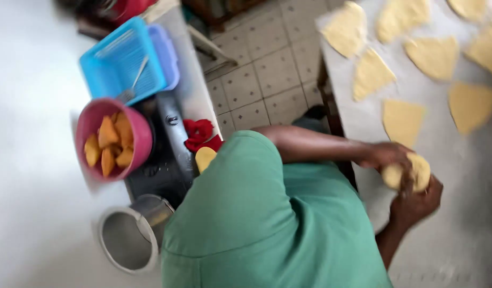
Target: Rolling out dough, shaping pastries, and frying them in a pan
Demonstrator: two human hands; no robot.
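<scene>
The lump of pale dough (411, 173) sits at the right of the frame on the white work surface (459, 234), partly hidden by both hands and blurred, so its exact shape is hard to make out. The left hand (385, 156) curls over it from above and the right hand (417, 201) cups it from below, fingers closed around it; single fingers cannot be told apart. Eight flat dough triangles (402, 121) lie across the upper right, several cut off by the frame edge. At the left stand one pink bowl (139, 133) of orange fried pieces (110, 145), one blue basket (123, 61) and one metal pot (129, 237).
</scene>
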